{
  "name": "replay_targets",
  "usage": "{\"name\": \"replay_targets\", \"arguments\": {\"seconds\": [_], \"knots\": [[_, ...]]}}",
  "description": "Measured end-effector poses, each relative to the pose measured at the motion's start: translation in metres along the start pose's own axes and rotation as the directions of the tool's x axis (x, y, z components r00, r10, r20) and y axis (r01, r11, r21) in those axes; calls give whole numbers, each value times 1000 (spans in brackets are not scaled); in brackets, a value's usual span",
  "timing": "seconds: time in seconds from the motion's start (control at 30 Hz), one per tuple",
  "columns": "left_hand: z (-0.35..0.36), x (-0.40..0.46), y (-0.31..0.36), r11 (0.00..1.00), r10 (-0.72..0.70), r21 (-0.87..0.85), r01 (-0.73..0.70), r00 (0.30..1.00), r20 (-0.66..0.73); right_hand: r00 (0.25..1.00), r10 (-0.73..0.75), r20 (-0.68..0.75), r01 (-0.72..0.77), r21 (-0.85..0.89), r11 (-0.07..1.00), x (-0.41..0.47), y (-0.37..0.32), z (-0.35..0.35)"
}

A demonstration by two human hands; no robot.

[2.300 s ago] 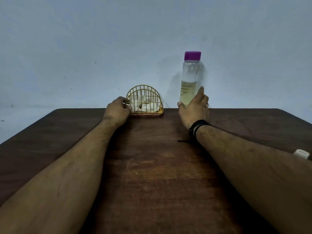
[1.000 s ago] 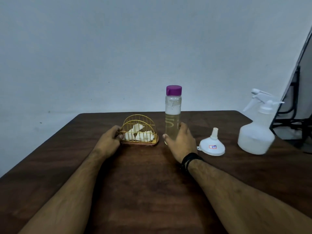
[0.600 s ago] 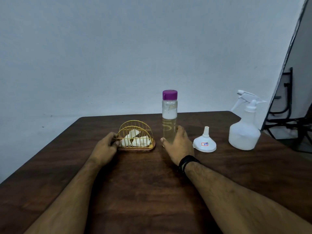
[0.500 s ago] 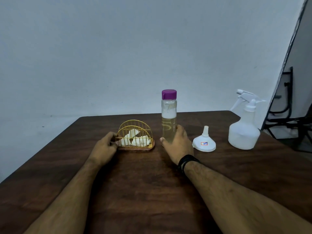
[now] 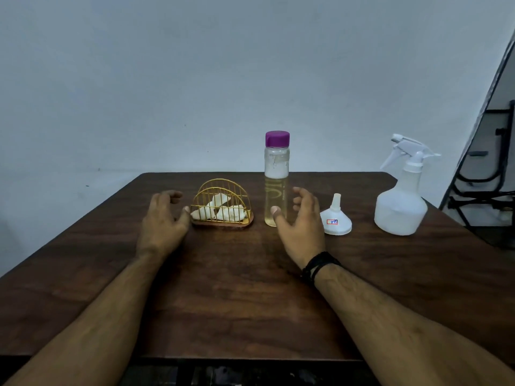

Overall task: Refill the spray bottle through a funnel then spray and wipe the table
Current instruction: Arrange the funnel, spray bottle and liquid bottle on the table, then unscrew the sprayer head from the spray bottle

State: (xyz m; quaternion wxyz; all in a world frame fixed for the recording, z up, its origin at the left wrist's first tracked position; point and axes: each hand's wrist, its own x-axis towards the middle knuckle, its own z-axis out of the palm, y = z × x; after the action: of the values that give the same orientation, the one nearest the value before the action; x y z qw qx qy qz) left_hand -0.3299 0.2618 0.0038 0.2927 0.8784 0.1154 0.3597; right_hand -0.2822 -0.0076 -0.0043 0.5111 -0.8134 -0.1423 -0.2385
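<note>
A clear bottle (image 5: pixel 276 179) with a purple cap stands mid-table, about half full of pale yellow liquid. My right hand (image 5: pixel 301 218) hovers just beside its base, fingers spread, holding nothing. A white funnel (image 5: pixel 335 218) sits upside down to the right of that hand. Further right stands a white spray bottle (image 5: pixel 401 196) with its trigger head on. A gold wire holder (image 5: pixel 223 204) with white tissues sits left of the bottle. My left hand (image 5: pixel 164 218) is open beside the holder, its thumb near the holder's left end.
The dark wooden table (image 5: pixel 237 288) stretches toward me, its front edge at the bottom of the view. A pale wall rises behind the far edge. Black metal chair frames (image 5: pixel 485 174) stand off the table's right side.
Both hands have let go: the left has come off the wire holder and the right off the bottle, fingers spreading. The view has pulled back and shows more of the near table.
</note>
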Motion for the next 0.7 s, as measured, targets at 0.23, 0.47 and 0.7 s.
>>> {"name": "replay_targets", "arguments": {"seconds": [0.23, 0.47, 0.7], "knots": [[11, -38, 89, 914, 401, -79, -398, 916, 19, 983, -175, -59, 179, 60, 982, -11, 20, -74], [75, -55, 217, 767, 635, -278, -579, 748, 193, 935, -254, -247, 160, -346, 924, 18, 84, -176], [165, -61, 312, 855, 517, -300, -423, 744, 424, 989, 93, -116, -114, -186, 976, 41, 122, -217]]}}
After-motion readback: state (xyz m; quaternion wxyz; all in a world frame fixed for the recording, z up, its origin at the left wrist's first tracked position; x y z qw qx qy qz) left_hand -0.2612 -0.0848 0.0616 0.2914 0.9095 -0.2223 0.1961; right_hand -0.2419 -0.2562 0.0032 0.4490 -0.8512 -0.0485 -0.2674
